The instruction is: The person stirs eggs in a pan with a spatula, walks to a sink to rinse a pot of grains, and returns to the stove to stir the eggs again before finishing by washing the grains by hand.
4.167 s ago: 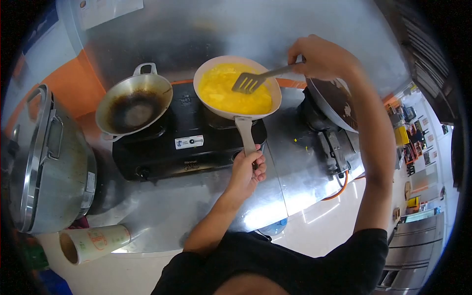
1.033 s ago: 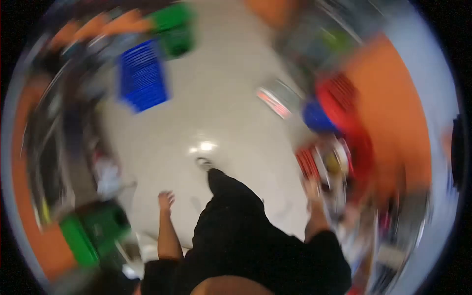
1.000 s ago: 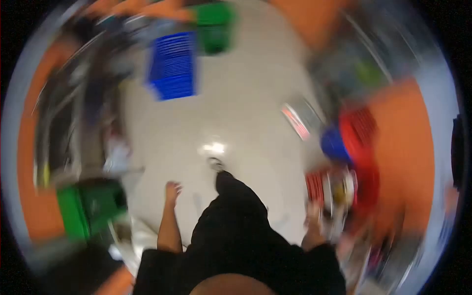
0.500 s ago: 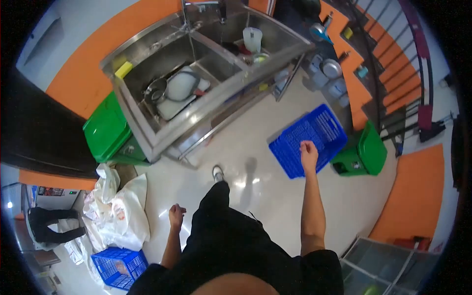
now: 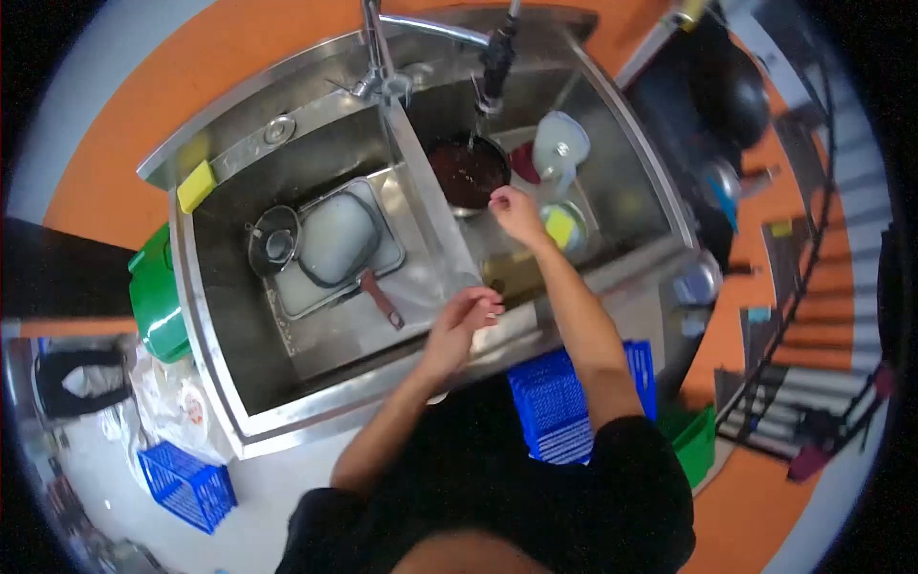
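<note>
Right hand [image 5: 519, 216] by pot [image 5: 463, 174], can't tell fingers; left hand [image 5: 461, 327] near sink rim [image 5: 325, 421], fingers apart.

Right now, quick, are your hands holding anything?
Left hand: loosely open, nothing seen in it.
Right hand: fingers curled by the dark pot; can't tell if it's gripping anything.
</note>
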